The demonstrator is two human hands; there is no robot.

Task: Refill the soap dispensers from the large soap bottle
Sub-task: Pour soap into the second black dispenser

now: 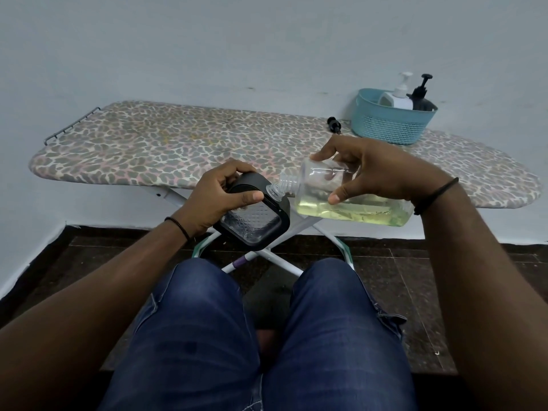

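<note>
My right hand point(376, 170) grips the large clear soap bottle point(350, 200), which lies almost on its side with yellow-green soap pooled along its lower wall. Its open threaded neck points left and meets the open neck of a square black-framed dispenser point(255, 218). My left hand point(219, 200) holds that dispenser tilted, fingers curled over its top edge and thumb on its side. Both are in the air in front of the ironing board point(178, 143), above my knees. A black pump head point(334, 125) lies loose on the board.
A teal basket point(391, 123) stands at the board's right end, holding a white pump dispenser point(398, 96) and a black pump dispenser point(422, 93). The board stands against a pale wall on crossed white legs. My legs in blue jeans fill the foreground.
</note>
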